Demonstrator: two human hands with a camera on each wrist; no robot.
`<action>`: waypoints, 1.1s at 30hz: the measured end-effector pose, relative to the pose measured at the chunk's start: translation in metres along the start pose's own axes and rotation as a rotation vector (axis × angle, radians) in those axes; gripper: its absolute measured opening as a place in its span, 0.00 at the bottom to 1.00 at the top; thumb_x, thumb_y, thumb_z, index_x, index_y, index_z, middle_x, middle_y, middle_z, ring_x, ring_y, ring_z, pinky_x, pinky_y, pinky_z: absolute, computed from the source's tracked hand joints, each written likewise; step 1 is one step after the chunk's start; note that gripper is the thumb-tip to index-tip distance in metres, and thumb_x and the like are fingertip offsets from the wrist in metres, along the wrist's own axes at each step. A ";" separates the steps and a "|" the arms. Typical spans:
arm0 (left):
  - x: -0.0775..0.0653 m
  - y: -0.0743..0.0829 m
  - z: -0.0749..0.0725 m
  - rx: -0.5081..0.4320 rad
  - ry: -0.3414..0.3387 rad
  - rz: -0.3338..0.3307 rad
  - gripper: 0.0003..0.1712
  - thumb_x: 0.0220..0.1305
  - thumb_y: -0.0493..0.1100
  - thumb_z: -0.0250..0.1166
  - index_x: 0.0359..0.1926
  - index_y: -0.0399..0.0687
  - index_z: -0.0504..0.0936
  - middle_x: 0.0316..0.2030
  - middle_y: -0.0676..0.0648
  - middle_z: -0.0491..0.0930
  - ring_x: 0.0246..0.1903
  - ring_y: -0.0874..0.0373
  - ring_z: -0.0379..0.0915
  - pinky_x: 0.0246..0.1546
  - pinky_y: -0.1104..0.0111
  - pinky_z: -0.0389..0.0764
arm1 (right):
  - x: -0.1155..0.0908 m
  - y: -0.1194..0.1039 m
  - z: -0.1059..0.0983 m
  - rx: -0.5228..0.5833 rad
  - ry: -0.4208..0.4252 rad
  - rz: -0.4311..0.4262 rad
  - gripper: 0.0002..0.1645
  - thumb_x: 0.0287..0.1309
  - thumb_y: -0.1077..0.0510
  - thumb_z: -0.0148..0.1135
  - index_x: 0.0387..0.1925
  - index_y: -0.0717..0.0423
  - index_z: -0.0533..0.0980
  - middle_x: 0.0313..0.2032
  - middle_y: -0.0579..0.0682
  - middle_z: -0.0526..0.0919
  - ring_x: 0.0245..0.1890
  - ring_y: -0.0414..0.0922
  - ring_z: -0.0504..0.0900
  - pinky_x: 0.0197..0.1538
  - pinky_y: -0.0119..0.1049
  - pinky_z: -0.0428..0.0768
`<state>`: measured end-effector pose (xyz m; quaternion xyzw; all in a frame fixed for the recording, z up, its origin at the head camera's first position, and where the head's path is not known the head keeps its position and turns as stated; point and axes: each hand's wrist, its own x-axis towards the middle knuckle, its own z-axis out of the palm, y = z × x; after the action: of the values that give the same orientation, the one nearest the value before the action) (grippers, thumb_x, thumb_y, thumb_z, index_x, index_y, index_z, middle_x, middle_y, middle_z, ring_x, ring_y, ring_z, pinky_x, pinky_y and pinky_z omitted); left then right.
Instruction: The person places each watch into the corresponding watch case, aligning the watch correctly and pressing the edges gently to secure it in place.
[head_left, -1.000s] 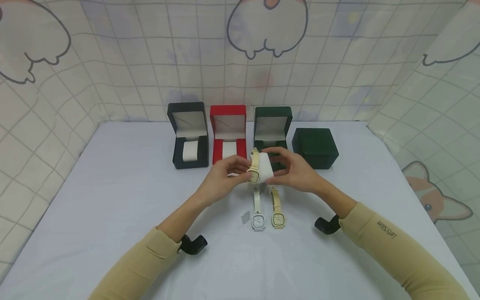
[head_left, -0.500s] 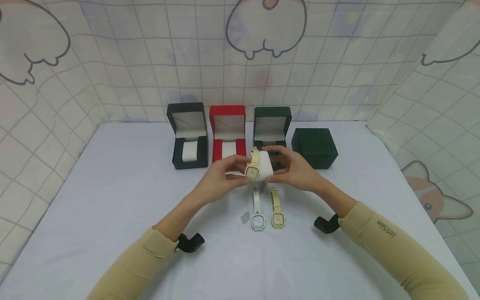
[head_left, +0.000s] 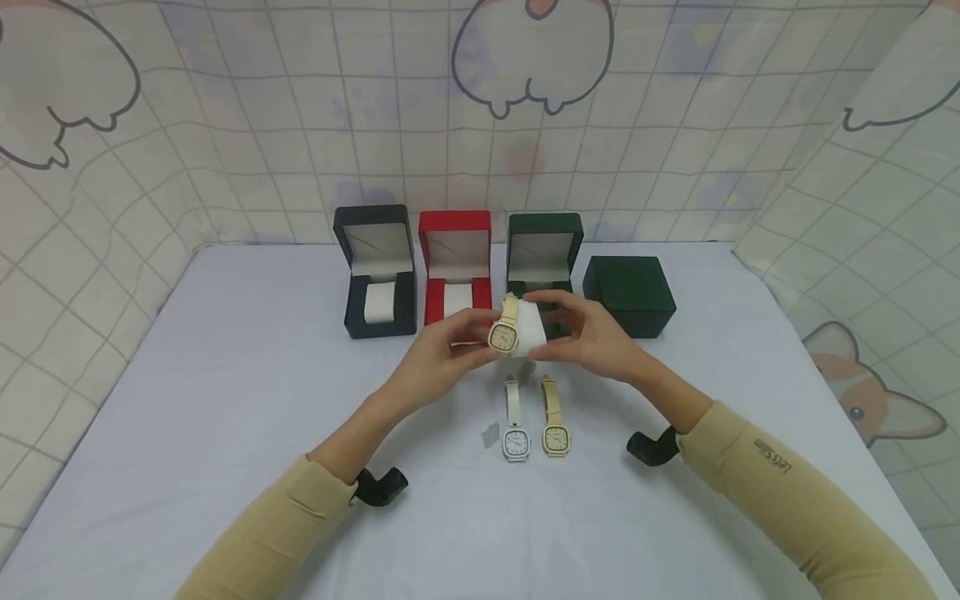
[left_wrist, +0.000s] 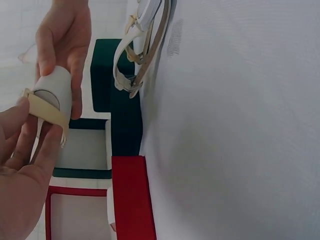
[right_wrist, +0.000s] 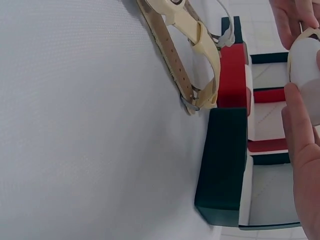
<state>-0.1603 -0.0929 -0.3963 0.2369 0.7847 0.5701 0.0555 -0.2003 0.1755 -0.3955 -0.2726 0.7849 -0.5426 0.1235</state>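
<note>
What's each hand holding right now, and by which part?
Left hand: a cream watch, by its strap. Right hand: a white cushion, pinched across its right end.

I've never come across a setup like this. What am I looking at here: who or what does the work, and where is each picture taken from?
There is no machine: a person works with two bare hands. The wide picture comes from a camera worn on the head, looking forward and down. The closer pictures come from cameras on each wrist, so the scene appears turned sideways.

The left hand pinches a yellow watch by its strap. The right hand grips a white cushion, with the watch held at its end.

On the white table, nearer the person, lie a white watch and a second yellow watch. Farther back stand an open dark box, an open red box, an open green box and, rightmost, a closed green box.
</note>
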 end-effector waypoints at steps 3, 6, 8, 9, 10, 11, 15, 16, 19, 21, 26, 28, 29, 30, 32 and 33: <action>0.000 0.001 0.001 -0.008 0.020 0.020 0.30 0.65 0.33 0.71 0.67 0.48 0.76 0.55 0.47 0.81 0.53 0.54 0.80 0.55 0.65 0.81 | 0.001 0.001 -0.001 -0.013 0.007 0.008 0.42 0.57 0.61 0.77 0.71 0.51 0.69 0.69 0.47 0.71 0.63 0.55 0.75 0.54 0.45 0.83; -0.001 0.002 0.002 -0.007 0.038 0.039 0.30 0.65 0.33 0.71 0.67 0.48 0.76 0.55 0.47 0.82 0.52 0.55 0.81 0.54 0.65 0.81 | 0.001 0.001 -0.001 -0.023 0.020 0.016 0.42 0.57 0.60 0.77 0.71 0.51 0.70 0.68 0.46 0.72 0.61 0.54 0.76 0.54 0.45 0.84; -0.001 0.001 0.003 -0.003 0.049 0.051 0.29 0.65 0.33 0.71 0.66 0.47 0.77 0.54 0.48 0.82 0.51 0.55 0.81 0.54 0.65 0.82 | 0.001 0.001 -0.002 -0.028 0.028 0.020 0.42 0.57 0.60 0.78 0.71 0.51 0.70 0.68 0.46 0.72 0.60 0.53 0.76 0.54 0.45 0.84; -0.001 0.001 0.003 -0.001 0.054 0.056 0.28 0.65 0.32 0.71 0.65 0.47 0.77 0.54 0.48 0.82 0.51 0.55 0.81 0.54 0.64 0.82 | 0.001 0.001 -0.002 -0.029 0.031 0.021 0.42 0.57 0.60 0.78 0.71 0.52 0.70 0.68 0.47 0.72 0.60 0.53 0.77 0.54 0.45 0.84; -0.001 0.001 0.004 0.001 0.059 0.059 0.28 0.65 0.32 0.71 0.64 0.47 0.78 0.54 0.48 0.82 0.51 0.55 0.81 0.54 0.64 0.82 | 0.001 0.001 -0.002 -0.029 0.031 0.019 0.42 0.57 0.60 0.78 0.71 0.52 0.70 0.68 0.47 0.72 0.60 0.54 0.77 0.54 0.45 0.83; -0.001 0.001 0.004 0.002 0.062 0.062 0.27 0.65 0.33 0.72 0.64 0.46 0.78 0.54 0.48 0.82 0.50 0.55 0.81 0.54 0.64 0.82 | 0.001 0.000 -0.002 -0.030 0.033 0.022 0.42 0.57 0.60 0.78 0.71 0.52 0.70 0.68 0.47 0.73 0.60 0.53 0.77 0.54 0.45 0.83; 0.000 0.000 0.005 -0.002 0.070 0.072 0.26 0.65 0.33 0.72 0.63 0.45 0.78 0.54 0.48 0.82 0.50 0.55 0.82 0.54 0.65 0.81 | 0.002 0.001 -0.003 -0.035 0.027 0.023 0.42 0.58 0.60 0.77 0.71 0.53 0.70 0.68 0.47 0.72 0.60 0.53 0.77 0.55 0.44 0.83; 0.000 0.000 0.005 -0.005 0.070 0.075 0.26 0.65 0.33 0.71 0.63 0.45 0.78 0.54 0.48 0.82 0.50 0.55 0.82 0.54 0.65 0.81 | 0.002 0.001 -0.003 -0.035 0.024 0.022 0.42 0.58 0.60 0.77 0.72 0.53 0.70 0.68 0.48 0.72 0.60 0.53 0.76 0.55 0.44 0.83; 0.000 -0.001 0.006 -0.014 0.072 0.086 0.26 0.65 0.32 0.71 0.63 0.44 0.78 0.54 0.47 0.82 0.50 0.55 0.82 0.54 0.66 0.81 | 0.003 0.001 -0.003 -0.039 0.018 0.028 0.41 0.58 0.60 0.76 0.72 0.53 0.70 0.68 0.47 0.72 0.59 0.53 0.76 0.55 0.44 0.83; 0.000 -0.001 0.007 -0.021 0.073 0.083 0.26 0.65 0.32 0.71 0.63 0.43 0.78 0.54 0.47 0.82 0.50 0.55 0.82 0.55 0.66 0.81 | 0.003 0.000 -0.003 -0.039 0.016 0.029 0.41 0.59 0.60 0.76 0.72 0.54 0.70 0.69 0.48 0.72 0.59 0.54 0.76 0.55 0.45 0.83; 0.000 -0.001 0.008 -0.026 0.081 0.062 0.25 0.65 0.33 0.71 0.62 0.44 0.78 0.52 0.48 0.82 0.49 0.55 0.81 0.53 0.65 0.82 | 0.003 -0.002 -0.003 -0.043 0.015 0.028 0.41 0.59 0.60 0.76 0.71 0.56 0.69 0.69 0.50 0.72 0.60 0.54 0.76 0.55 0.46 0.83; 0.001 -0.001 0.008 -0.024 0.084 0.061 0.25 0.65 0.34 0.72 0.62 0.45 0.78 0.50 0.48 0.83 0.48 0.55 0.81 0.53 0.65 0.82 | 0.003 -0.001 -0.003 -0.044 0.016 0.030 0.41 0.59 0.60 0.76 0.71 0.56 0.69 0.69 0.51 0.72 0.60 0.54 0.76 0.56 0.46 0.83; 0.001 -0.001 0.008 -0.022 0.086 0.061 0.25 0.65 0.34 0.72 0.61 0.45 0.78 0.49 0.48 0.83 0.48 0.55 0.81 0.53 0.65 0.82 | 0.003 -0.001 -0.003 -0.046 0.017 0.033 0.41 0.59 0.60 0.76 0.72 0.56 0.69 0.69 0.51 0.72 0.60 0.54 0.76 0.56 0.47 0.83; 0.001 -0.002 0.008 -0.021 0.087 0.061 0.24 0.65 0.34 0.72 0.61 0.45 0.79 0.49 0.49 0.83 0.47 0.55 0.81 0.53 0.64 0.82 | 0.003 -0.001 -0.002 -0.047 0.018 0.037 0.41 0.59 0.60 0.76 0.72 0.56 0.69 0.69 0.51 0.72 0.60 0.54 0.75 0.56 0.47 0.83; 0.001 -0.002 0.008 -0.019 0.091 0.057 0.24 0.65 0.34 0.72 0.61 0.45 0.79 0.48 0.49 0.84 0.47 0.56 0.82 0.53 0.64 0.82 | 0.003 -0.001 -0.002 -0.048 0.020 0.047 0.41 0.59 0.60 0.76 0.72 0.56 0.69 0.69 0.51 0.72 0.60 0.54 0.75 0.56 0.48 0.82; 0.001 -0.002 0.008 -0.020 0.093 0.053 0.24 0.65 0.35 0.72 0.61 0.45 0.79 0.47 0.49 0.84 0.47 0.56 0.82 0.53 0.64 0.82 | 0.003 -0.002 -0.002 -0.049 0.021 0.052 0.42 0.59 0.59 0.76 0.72 0.56 0.69 0.69 0.51 0.72 0.60 0.55 0.75 0.56 0.48 0.82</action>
<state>-0.1591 -0.0855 -0.4011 0.2301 0.7741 0.5897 0.0061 -0.2034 0.1747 -0.3928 -0.2495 0.8060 -0.5226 0.1224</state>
